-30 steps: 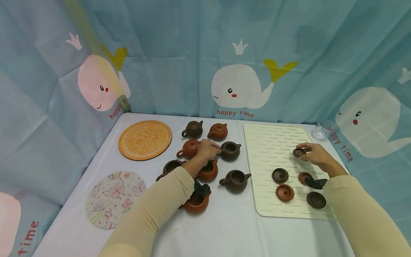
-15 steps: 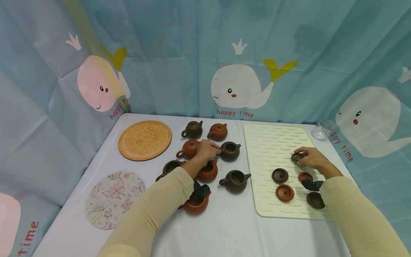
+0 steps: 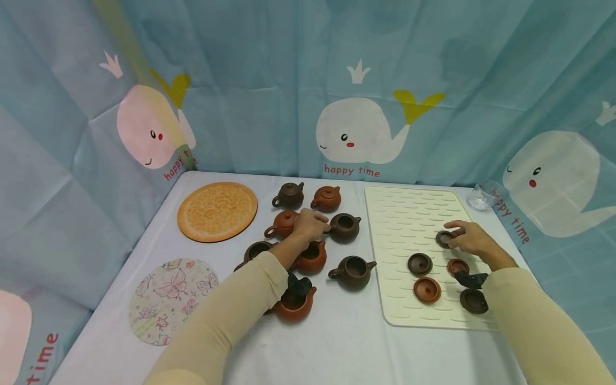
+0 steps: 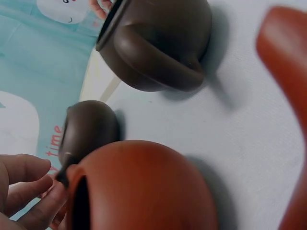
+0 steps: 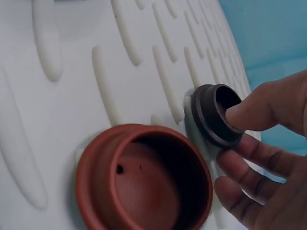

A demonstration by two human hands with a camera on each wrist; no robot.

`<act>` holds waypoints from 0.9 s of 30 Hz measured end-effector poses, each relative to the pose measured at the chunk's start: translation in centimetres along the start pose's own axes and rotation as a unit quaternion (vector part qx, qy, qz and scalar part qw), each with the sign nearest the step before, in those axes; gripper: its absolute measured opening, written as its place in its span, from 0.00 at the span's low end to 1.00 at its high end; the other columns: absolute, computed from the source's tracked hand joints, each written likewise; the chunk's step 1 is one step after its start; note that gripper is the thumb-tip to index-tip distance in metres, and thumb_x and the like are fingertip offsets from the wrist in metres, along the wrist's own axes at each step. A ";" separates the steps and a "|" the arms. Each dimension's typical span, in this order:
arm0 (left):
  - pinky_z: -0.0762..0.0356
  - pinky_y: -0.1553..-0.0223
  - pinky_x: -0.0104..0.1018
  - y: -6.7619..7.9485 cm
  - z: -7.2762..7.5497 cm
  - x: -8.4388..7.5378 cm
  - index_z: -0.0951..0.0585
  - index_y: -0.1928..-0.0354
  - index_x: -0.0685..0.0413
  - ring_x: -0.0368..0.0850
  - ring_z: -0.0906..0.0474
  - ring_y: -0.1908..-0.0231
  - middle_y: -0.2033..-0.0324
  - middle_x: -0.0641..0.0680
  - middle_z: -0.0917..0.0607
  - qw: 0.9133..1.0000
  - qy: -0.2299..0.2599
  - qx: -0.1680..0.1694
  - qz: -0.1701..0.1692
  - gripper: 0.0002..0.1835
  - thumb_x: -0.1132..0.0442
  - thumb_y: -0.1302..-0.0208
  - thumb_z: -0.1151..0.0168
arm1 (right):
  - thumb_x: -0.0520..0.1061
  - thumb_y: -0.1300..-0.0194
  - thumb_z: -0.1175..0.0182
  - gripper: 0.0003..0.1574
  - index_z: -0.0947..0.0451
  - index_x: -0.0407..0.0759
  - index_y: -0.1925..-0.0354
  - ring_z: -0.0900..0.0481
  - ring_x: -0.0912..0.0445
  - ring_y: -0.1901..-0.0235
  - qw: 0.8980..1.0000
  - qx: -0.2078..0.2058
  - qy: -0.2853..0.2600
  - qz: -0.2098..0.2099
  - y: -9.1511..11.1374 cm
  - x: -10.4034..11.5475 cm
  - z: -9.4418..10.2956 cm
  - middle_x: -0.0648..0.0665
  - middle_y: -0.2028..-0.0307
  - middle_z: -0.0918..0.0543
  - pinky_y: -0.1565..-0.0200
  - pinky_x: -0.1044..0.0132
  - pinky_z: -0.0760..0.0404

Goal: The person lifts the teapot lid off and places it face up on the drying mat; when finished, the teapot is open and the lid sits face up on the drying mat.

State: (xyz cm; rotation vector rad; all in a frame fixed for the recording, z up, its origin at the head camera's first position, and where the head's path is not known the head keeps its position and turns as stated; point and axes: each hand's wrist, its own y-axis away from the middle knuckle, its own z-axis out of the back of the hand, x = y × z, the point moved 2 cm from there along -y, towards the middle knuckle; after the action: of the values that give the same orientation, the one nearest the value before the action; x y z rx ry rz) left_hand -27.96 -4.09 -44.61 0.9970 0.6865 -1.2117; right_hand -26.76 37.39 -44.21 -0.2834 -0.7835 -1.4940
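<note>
Pinching small dark-brown clay lid [image 3: 445, 238] with my right hand [image 3: 469, 239], mid-right of frame on cream ribbed mat [image 3: 404, 214]; slid slightly lower-left since before. Left hand [image 3: 309, 223] unmoved among teapots, seemingly curled on red-brown lidded teapot [image 3: 284, 222].

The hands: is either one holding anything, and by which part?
The right hand pinches a small dark lid by its rim. The left hand rests among the teapots; its hold cannot be told.
</note>
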 end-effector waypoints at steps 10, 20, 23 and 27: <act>0.24 0.57 0.43 1.6 2.3 -1.8 0.13 0.59 0.52 0.49 0.22 0.59 0.52 0.52 0.19 0.999 0.019 -0.008 -0.032 0.08 0.64 0.43 0.30 | 0.39 0.34 0.44 0.35 0.41 0.28 0.33 0.31 0.30 0.48 0.999 -0.047 0.001 0.018 0.6 0.1 1.1 0.21 0.44 0.33 0.55 0.41 0.27; 0.27 0.73 0.36 3.4 5.2 -2.2 0.14 0.56 0.51 0.49 0.22 0.64 0.59 0.52 0.17 0.994 0.092 -0.007 -0.055 0.10 0.63 0.40 0.32 | 0.42 0.31 0.44 0.32 0.37 0.29 0.34 0.27 0.36 0.52 0.993 -0.094 -0.029 0.068 1.9 1.8 1.7 0.24 0.45 0.30 0.57 0.46 0.24; 0.23 0.61 0.40 3.7 6.0 -1.9 0.15 0.54 0.53 0.49 0.22 0.58 0.56 0.52 0.17 0.991 0.113 -0.006 -0.065 0.11 0.63 0.40 0.32 | 0.45 0.30 0.43 0.31 0.36 0.30 0.35 0.24 0.50 0.58 0.990 -0.105 -0.040 0.085 2.4 2.6 1.9 0.25 0.46 0.29 0.58 0.56 0.22; 0.25 0.52 0.47 4.1 7.2 -1.5 0.15 0.52 0.53 0.51 0.22 0.55 0.54 0.54 0.19 0.988 0.137 -0.016 -0.066 0.13 0.62 0.40 0.33 | 0.47 0.29 0.43 0.31 0.34 0.31 0.36 0.26 0.65 0.63 0.987 -0.118 -0.050 0.098 3.2 4.0 2.0 0.27 0.47 0.27 0.63 0.69 0.23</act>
State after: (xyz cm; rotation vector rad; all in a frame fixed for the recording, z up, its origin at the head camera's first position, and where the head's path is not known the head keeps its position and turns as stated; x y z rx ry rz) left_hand -24.92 -9.74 -39.20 1.1166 0.9984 -1.1851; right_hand -24.69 35.86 -39.35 -0.6012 -0.6374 -1.3930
